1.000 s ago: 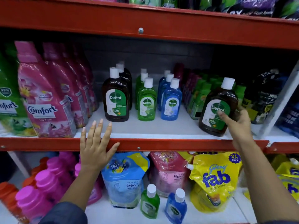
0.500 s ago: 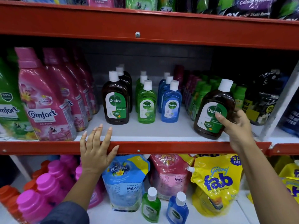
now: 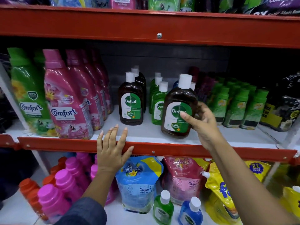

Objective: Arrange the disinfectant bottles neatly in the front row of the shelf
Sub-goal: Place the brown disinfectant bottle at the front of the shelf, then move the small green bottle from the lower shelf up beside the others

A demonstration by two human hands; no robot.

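Placement is the step in hand, and the standing brown Dettol bottle [image 3: 131, 101] at the head of its file serves as the landmark. Left of it, pink Comfort bottles [image 3: 68, 101] are ranked in a file, at least four being countable, with green Comfort bottles [image 3: 26, 88] beyond, two of them visible. Below and just left of the landmark, the left hand [image 3: 112, 150] is laid open and flat over the red shelf lip [image 3: 65, 144], holding nothing. Behind the landmark two more brown bottles are lined up, making three in that file. Just right of it, three green Dettol bottles [image 3: 158, 101] are filed; a blue bottle behind them is mostly hidden and its count cannot be told. Right of the landmark and nearer the lip, the held brown Dettol bottle [image 3: 178, 109] is gripped by the right hand [image 3: 204, 125], thumb across the label, and is tilted slightly. It should be set upright, label forward, with its base fully on the shelf board and level with the other front bottles. Knocking the green file is the risk, so the bottle should be lowered slowly.
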